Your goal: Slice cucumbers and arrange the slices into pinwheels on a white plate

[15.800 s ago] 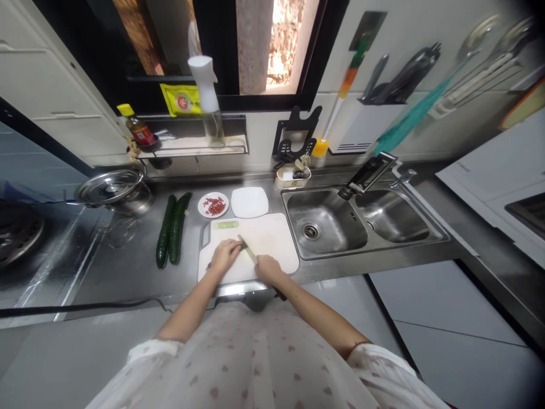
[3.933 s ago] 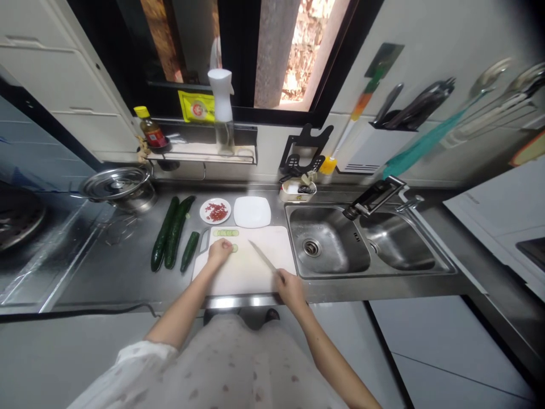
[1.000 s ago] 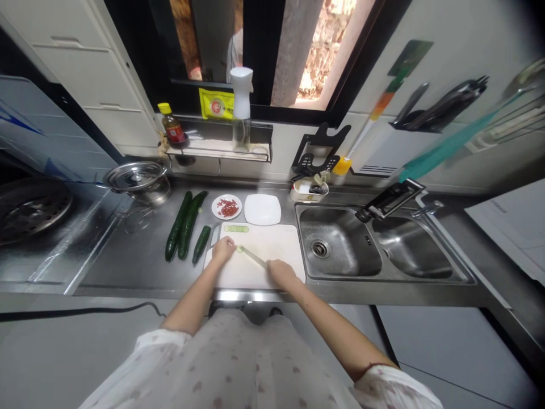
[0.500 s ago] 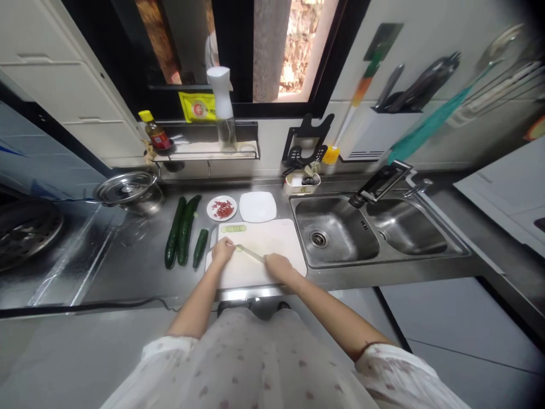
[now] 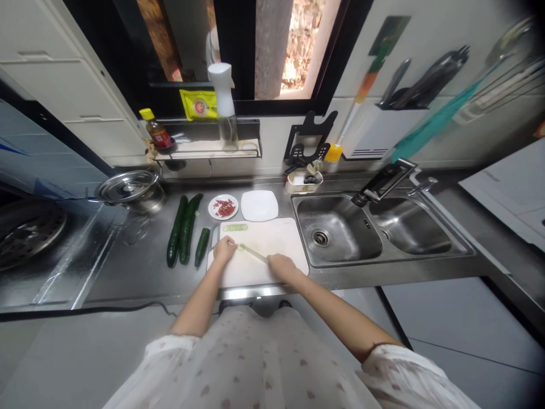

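Observation:
A white cutting board (image 5: 255,275) lies on the counter in front of me. My right hand (image 5: 283,267) is wrapped round a knife (image 5: 254,253), its blade pointing left across the board. At the blade's tip is a pale green cucumber slice (image 5: 241,247). Close to that slice, my left hand (image 5: 224,249) rests at the board's left side with its fingers drawn together; what they hold, if anything, is too small to make out. A row of cucumber slices (image 5: 235,227) lies along the board's upper left. Left of the board are a short cucumber piece (image 5: 202,247) and two whole cucumbers (image 5: 186,230).
Behind the board stand a small plate (image 5: 211,209) with chopped red bits and a white square plate (image 5: 259,205). A steel double sink (image 5: 340,227) with a black faucet (image 5: 378,184) is on the right. A lidded pot (image 5: 145,196) stands at the back left.
The whole view has shifted slightly. My right hand and the knife sit a hair further right; my left hand stays by the slice.

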Action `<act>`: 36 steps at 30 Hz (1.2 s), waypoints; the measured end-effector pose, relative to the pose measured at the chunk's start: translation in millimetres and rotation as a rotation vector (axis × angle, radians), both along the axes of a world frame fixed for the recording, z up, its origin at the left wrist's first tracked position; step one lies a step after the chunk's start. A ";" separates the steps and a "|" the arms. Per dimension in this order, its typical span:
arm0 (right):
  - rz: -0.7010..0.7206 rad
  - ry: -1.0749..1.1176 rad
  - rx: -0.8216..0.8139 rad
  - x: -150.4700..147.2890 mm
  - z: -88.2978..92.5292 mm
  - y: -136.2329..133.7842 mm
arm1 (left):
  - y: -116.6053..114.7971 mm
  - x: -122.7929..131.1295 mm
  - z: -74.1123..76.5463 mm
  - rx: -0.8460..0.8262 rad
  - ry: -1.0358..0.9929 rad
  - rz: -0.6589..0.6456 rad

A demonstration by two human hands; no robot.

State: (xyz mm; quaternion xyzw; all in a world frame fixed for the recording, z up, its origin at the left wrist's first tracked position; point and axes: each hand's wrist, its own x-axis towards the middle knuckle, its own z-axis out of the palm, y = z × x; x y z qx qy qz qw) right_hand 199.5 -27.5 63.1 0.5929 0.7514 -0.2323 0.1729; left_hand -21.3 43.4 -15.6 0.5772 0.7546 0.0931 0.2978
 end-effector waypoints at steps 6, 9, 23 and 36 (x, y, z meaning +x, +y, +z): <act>-0.004 -0.005 0.003 -7.3 4.9 3.2 | 1.3 0.7 0.0 -0.011 0.009 0.006; 0.012 -0.017 0.002 -8.7 7.9 6.1 | 1.4 0.9 0.4 -0.008 0.010 0.003; 0.093 -0.053 0.034 -8.2 14.5 13.3 | 1.4 0.8 -0.6 -0.009 0.012 0.010; 0.042 -0.050 -0.012 17.7 12.4 -12.5 | -4.0 1.3 0.5 0.017 0.019 -0.007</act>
